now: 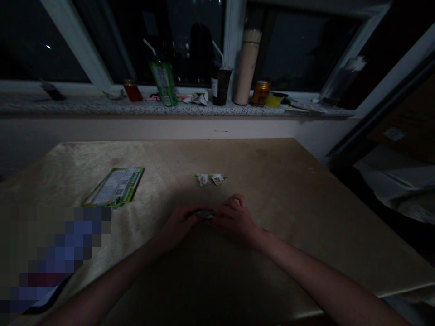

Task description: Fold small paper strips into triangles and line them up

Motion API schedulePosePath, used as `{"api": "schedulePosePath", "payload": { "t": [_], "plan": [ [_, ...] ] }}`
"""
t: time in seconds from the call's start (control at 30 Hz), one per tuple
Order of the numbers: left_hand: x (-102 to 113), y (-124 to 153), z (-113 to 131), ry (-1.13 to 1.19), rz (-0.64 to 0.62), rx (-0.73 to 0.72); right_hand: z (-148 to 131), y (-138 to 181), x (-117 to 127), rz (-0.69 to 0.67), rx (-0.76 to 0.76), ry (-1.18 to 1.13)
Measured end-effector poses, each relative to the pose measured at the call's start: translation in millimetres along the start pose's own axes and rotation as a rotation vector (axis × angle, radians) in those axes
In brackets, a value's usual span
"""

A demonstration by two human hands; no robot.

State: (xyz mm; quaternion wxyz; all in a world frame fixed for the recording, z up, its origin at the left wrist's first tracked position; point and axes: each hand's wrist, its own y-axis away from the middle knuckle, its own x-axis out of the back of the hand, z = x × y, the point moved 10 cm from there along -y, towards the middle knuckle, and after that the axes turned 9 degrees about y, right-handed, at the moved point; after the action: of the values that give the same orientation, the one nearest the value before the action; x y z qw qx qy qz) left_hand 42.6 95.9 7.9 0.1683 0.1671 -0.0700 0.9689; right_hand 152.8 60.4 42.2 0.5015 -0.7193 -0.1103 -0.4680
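Observation:
Close together over the table (272, 181), my two hands meet at a small piece of folded paper (205, 216). My left hand (180, 222) pinches its left side with thumb and fingers. On the other side, my right hand (238, 219) grips it with curled fingers, which cover part of the paper. Just beyond my hands lie two small folded paper shapes (210, 179), side by side, printed green and white. A stack of green and white printed leaflets (118, 186) rests to the left of my hands. The light is dim, so the folds are hard to make out.
A blurred-out device (50, 294) lies at the near left. Along the windowsill (112, 106) stand a green cup (163, 83), a dark cup with a straw (220, 86), a tall beige bottle (248, 68), an orange can (261, 93) and a red jar (132, 90).

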Motion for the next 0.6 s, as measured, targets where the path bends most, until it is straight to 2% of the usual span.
{"api": "schedulePosePath", "payload": {
  "t": [0.17, 0.4, 0.6],
  "plan": [
    [-1, 2, -1, -0.039, -0.031, -0.043, 4, 0, 8, 0.050, -0.034, -0.026],
    [0, 5, 6, -0.081, -0.064, -0.130, 15, 3, 4, 0.053, -0.114, -0.036],
    [-8, 6, 9, -0.162, -0.062, -0.081, 17, 0, 9, 0.086, -0.137, -0.279]
  ]
}}
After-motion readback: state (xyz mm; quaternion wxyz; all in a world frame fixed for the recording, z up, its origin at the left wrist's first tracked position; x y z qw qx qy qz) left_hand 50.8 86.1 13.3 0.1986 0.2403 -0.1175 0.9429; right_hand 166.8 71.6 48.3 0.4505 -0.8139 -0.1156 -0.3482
